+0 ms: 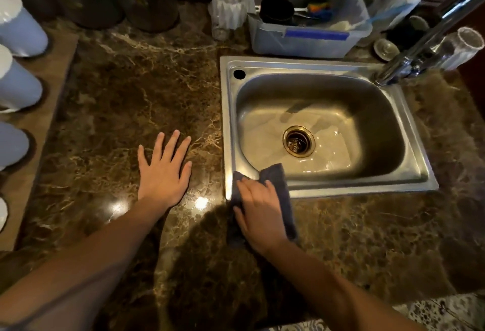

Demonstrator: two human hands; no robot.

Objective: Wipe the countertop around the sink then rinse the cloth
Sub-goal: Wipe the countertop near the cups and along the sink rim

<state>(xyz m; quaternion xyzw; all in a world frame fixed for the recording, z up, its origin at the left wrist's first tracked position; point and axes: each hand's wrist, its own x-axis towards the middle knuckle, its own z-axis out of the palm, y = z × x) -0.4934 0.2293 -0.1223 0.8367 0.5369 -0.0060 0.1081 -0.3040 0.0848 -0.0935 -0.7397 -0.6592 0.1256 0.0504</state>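
Countertop: dark brown marble-patterned countertop [126, 89] with pale veins; fills most of the view and surrounds the basin; glossy, with a bright glint near the front edge
Sink: rectangular stainless-steel sink [354, 192] set into the counter at right; shallow water on its floor; one round hole in its far-left corner
Tub: clear plastic rectangular tub [301, 44] with a blue strip, just behind the sink; dark cup and utensils inside
Tap: chrome tap [430, 39] slanting in from the upper right
Cups: white cylindrical cups [18, 23] in a row along the left edge
Left hand: left hand [164, 173] lies palm-down on bare counter, fingers spread and straight; apart from the sink, holding nothing
Right hand: right hand [258, 212] lies palm-down on the cloth, fingers extended and pressing it flat
Cloth: dark blue-grey cloth [274, 173] under the right hand; draped over the sink's near-left corner, partly on rim, partly on counter
Jar: white ribbed jar [228, 8] left of the tub
Drain: brass-ringed round drain [298, 141] in the basin floor
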